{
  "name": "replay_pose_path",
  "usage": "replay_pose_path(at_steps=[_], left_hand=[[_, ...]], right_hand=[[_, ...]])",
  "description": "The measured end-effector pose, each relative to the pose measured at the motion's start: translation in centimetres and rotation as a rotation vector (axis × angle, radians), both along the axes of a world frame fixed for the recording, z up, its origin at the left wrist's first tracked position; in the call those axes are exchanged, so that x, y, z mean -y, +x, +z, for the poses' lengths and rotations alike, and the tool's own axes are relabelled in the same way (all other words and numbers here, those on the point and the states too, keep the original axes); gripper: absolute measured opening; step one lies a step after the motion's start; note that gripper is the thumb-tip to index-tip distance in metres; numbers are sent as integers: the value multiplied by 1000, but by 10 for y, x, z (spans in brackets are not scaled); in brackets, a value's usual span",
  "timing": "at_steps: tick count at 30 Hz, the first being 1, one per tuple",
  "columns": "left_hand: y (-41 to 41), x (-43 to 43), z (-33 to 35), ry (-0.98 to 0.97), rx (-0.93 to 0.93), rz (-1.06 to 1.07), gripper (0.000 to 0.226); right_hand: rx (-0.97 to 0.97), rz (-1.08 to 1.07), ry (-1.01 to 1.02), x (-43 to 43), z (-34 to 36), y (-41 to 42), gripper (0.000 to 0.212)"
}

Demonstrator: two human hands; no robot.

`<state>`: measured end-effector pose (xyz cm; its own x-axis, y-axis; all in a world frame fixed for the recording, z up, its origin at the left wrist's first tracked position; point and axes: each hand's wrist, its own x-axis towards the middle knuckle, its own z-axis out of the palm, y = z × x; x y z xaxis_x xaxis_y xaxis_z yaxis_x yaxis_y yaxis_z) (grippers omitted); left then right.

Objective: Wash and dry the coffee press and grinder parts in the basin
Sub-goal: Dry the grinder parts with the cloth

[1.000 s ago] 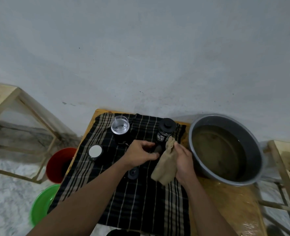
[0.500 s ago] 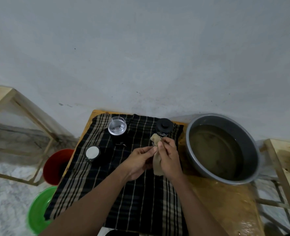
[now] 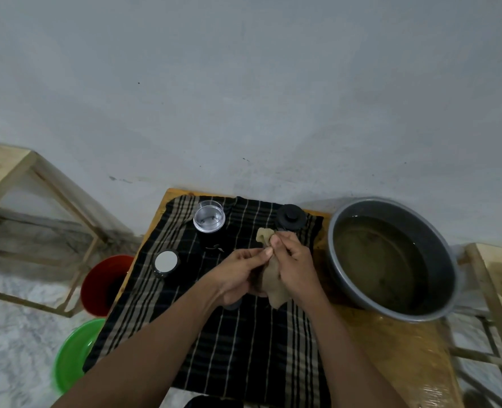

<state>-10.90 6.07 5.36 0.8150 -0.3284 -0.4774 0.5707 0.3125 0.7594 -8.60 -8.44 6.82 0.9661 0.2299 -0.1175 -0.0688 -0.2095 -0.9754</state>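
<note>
1. Judged a drying step: the left hand [image 3: 238, 272] and right hand [image 3: 295, 260] meet mid-surface, the fingers of both pinching a tan rag [image 3: 274, 290]. Whether a part is wrapped inside, I cannot tell.
2. The press [image 3: 290, 220] stands at 12 o'clock of the hands, the clear cup [image 3: 209, 220] at 11 and the basin [image 3: 341, 260] at 3.
3. The next move likely calls for rubbing the rag over one piece, then setting that piece on the striped towel [image 3: 243, 348].

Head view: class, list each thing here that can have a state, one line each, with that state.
Left hand: pinches the tan cloth.
Right hand: grips the tan cloth.
Tan cloth: bunched between both hands.
Basin: upright, holding murky water.
Striped cloth: spread over the table.
Clear cup: standing on the striped cloth.
Black press: upright, lid on.
</note>
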Motion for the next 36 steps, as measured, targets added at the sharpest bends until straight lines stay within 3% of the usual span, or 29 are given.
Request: replay_pose_path(at_steps=[5, 10, 13, 23, 28, 31, 33, 36], left_hand=[[-2, -2, 1, -50, 60, 93, 39], [1, -4, 1, -50, -4, 215, 40], [-1, -4, 0, -29, -32, 146, 38], [-4, 0, -5, -124, 65, 222, 44], [-1, 0, -9, -47, 15, 312, 32], [1, -2, -13, 30, -16, 364, 46], [1, 3, -10, -34, -46, 417, 50], [-1, 13, -6, -36, -62, 403, 30]], right_hand=[[-43, 34, -179, 1, -3, 19, 28], [-65, -28, -89, 5, -17, -5, 29], [-26, -30, -21, -1, -7, -6, 32], [-17, -60, -204, 5, -15, -1, 37], [-86, -70, -77, 12, -10, -19, 38], [-197, -183, 49, 15, -9, -17, 34], [-258, -333, 89, 14, -4, -15, 33], [-278, -383, 52, 12, -6, -18, 36]])
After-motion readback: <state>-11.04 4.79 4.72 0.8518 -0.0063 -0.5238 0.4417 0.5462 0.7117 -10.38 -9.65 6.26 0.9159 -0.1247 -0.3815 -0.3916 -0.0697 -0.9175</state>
